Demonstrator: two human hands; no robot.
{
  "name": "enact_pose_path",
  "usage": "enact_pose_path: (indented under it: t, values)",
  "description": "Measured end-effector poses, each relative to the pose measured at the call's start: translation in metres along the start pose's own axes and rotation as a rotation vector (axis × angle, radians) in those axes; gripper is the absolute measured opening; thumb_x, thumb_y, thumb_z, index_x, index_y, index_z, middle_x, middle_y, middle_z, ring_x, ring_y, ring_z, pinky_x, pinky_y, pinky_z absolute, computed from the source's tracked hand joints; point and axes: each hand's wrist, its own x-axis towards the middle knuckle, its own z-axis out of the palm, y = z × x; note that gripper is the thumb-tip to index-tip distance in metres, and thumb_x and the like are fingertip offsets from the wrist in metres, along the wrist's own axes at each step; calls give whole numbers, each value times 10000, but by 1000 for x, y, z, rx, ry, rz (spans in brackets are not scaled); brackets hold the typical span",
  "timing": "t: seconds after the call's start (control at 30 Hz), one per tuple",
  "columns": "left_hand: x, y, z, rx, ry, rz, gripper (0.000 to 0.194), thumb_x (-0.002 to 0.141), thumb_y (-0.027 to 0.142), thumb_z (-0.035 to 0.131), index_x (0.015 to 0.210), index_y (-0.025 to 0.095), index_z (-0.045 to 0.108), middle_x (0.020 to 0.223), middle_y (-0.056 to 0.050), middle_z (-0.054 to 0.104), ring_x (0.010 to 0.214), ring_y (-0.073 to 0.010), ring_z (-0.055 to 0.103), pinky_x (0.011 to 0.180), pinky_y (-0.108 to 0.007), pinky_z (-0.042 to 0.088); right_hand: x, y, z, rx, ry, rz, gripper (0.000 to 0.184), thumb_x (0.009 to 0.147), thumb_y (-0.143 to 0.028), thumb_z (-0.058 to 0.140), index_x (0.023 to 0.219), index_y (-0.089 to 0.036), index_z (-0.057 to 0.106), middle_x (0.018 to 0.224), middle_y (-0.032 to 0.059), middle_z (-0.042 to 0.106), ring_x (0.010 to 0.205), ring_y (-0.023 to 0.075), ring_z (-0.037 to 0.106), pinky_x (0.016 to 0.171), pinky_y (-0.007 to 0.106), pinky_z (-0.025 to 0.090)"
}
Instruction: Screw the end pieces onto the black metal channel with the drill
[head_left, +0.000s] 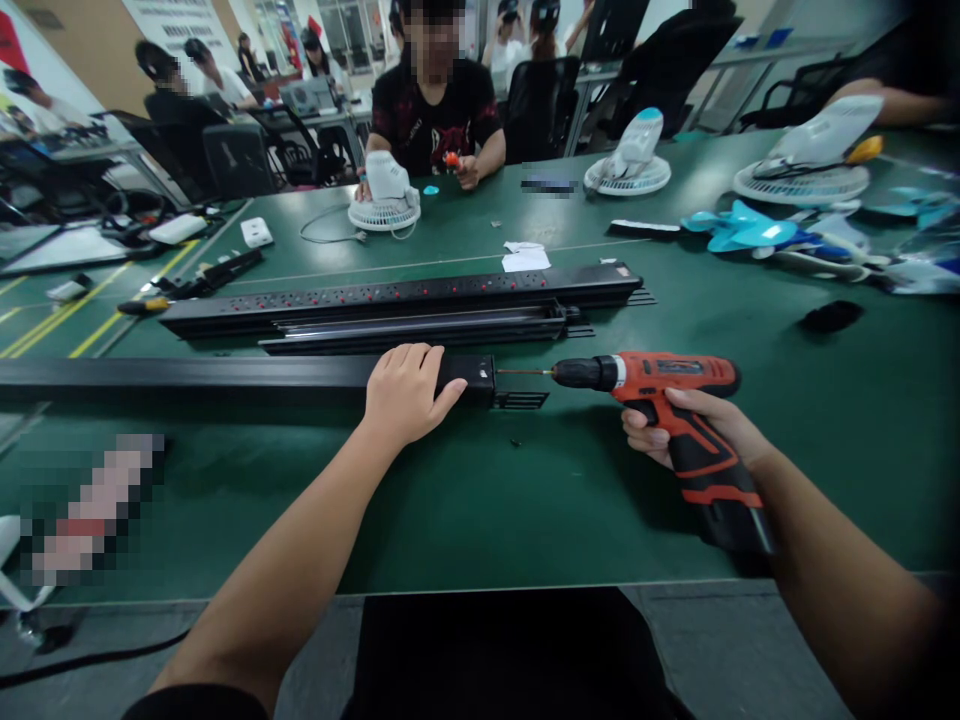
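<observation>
My right hand grips an orange and black cordless drill by its handle, fingers wrapped near the trigger. A long thin bit runs left from the chuck, its tip at the end of a long black metal bar; whether it sits in a screw I cannot tell. Across the bar, close to that end, lies my left hand, fingers over the top and thumb stretched out, pressing it on the green table. Thin dark prongs stick out below the bit. A tiny dark piece lies nearby.
Behind the bar lie a long black power strip with red switches and another black rail. Several fan parts, such as a white fan head and blue blades, stand farther back. A co-worker sits opposite, holding something orange.
</observation>
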Motion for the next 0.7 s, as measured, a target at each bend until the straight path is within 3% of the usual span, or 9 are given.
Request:
enact_pose_path:
  t: [0.2,0.7]
  values:
    - [0,0,-2,47,21,21,557,1038,562,386,1264,145,677,1135,-155,725,1055,-337,663,1023,-514,480,0,0,1,11,-6,13,267,690,-447,513,859,-240,515,730,-4,509,521,77,366,407,189,378]
    - [0,1,-2,48,-10,13,607,1041,576,366,1243,98,681,1138,-175,718,1060,-341,662,952,-473,505,0,0,0,-14,-17,-2,276,694,-460,518,851,-233,509,738,-4,503,521,72,360,403,185,372]
